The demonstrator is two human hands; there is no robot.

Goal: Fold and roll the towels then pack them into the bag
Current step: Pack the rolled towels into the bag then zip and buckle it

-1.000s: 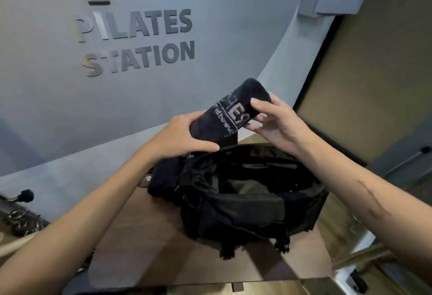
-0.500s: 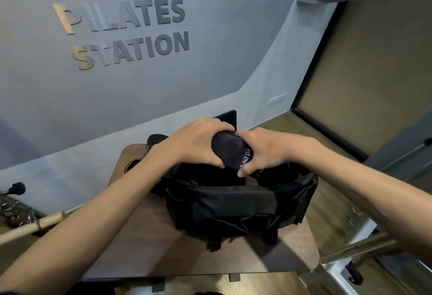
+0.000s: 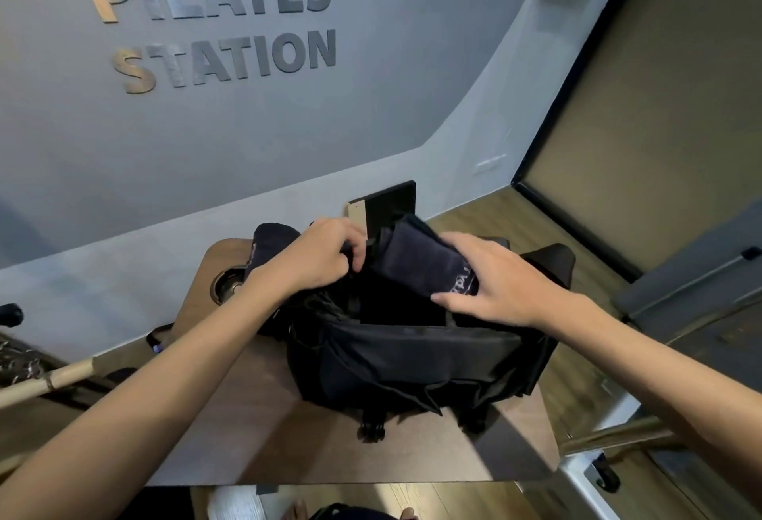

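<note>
**Rolled towel goes into the bag's right end**

Since half a second ago your hands have parted: both then clasped the roll over the middle of the bag, and now only your right hand [image 3: 499,280] has it, while your left hand [image 3: 317,258] has shifted to the bag's far rim.

Your right fingers lie fairly straight and spread over the dark navy rolled terry towel with pale printed lettering [image 3: 416,260], the thumb tucked under its near end, so you are pressing and steering it more than squeezing it. It sits tilted, its near end low in the right end of the mouth, its far end above the rim.

Your left fingers are curled and pinching black fabric at the back edge of the soft black fabric bag [image 3: 412,359], probably to hold the mouth wide so the roll can drop in without snagging.

A second dark rolled towel [image 3: 268,241] lies just behind your left wrist on the brown wooden tabletop [image 3: 247,416], within easy reach, likely the next to pack.
</note>
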